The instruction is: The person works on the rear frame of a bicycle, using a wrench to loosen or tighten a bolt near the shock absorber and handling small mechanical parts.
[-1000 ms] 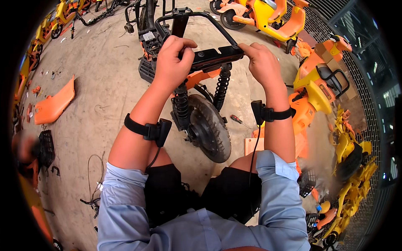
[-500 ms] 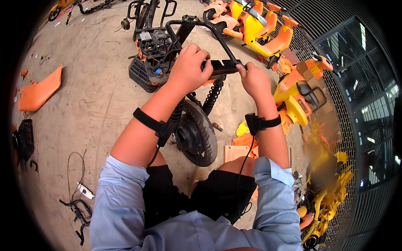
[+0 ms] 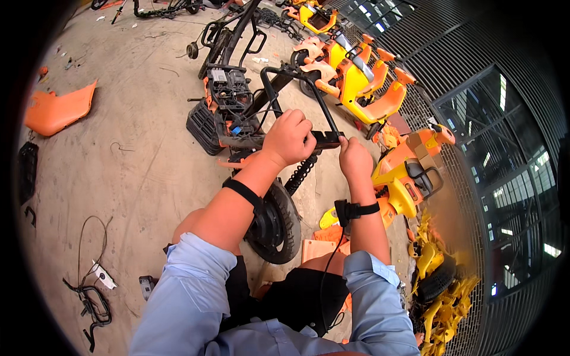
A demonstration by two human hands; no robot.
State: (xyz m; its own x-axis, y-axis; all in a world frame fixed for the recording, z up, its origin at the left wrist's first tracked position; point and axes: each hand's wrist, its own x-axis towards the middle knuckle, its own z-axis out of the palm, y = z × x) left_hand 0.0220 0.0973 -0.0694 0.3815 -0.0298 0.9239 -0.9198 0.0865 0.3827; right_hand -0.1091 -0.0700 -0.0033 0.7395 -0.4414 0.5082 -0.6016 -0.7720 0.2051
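My left hand [image 3: 290, 137] has its fingers curled over the left part of a black tubular rack [image 3: 325, 113] on a stripped scooter chassis. My right hand [image 3: 355, 159] grips the right end of the rack's flat crossbar, thumb at its edge and other fingers partly hidden. Below the crossbar a coil shock [image 3: 300, 177] runs down toward the rear wheel [image 3: 288, 228], which my left forearm partly covers. Left of the rack, exposed electronics with wires [image 3: 227, 89] sit on the chassis, above a black ribbed plastic part [image 3: 202, 127].
An orange panel [image 3: 62, 110] lies at the left, cables and bent tubes [image 3: 95, 305] at lower left. Yellow-orange scooters [image 3: 362, 95] stand at upper right, another [image 3: 404, 187] nearer. A pile of yellow parts [image 3: 442, 308] lines the grey brick wall beside dark windows [image 3: 513, 184].
The view has swung, bringing more wall and windows in. Both hands, still on the rack, now appear lower in the picture, the left one also further right; the chassis shows more.
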